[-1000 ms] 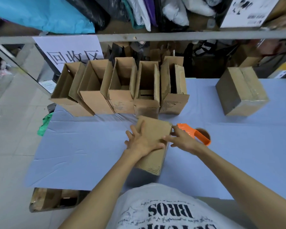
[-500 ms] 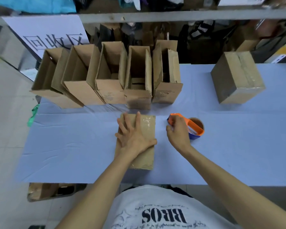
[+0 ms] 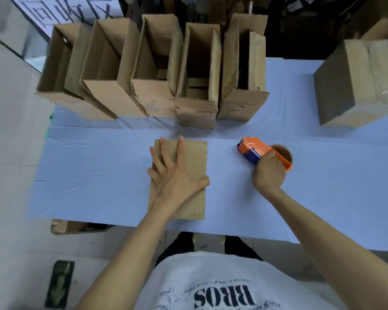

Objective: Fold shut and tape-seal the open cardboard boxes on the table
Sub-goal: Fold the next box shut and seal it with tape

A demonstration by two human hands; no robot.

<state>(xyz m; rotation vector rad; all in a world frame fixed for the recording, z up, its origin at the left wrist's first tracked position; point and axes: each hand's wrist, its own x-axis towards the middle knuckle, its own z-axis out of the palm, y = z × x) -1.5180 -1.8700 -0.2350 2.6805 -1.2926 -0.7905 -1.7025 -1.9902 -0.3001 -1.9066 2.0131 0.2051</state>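
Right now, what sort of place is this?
Likely a packing or warehouse workstation: a row of open boxes lines the back of the table, a taped box stands far right, and the right hand grips a tape dispenser.

Matt cardboard box (image 3: 194, 166) (creased), glossy plastic tape dispenser (image 3: 252, 148).

right hand (image 3: 268, 173): off box, now gripping tape dispenser (image 3: 252, 147) | box (image 3: 195, 158): turned square under left hand (image 3: 177, 176)
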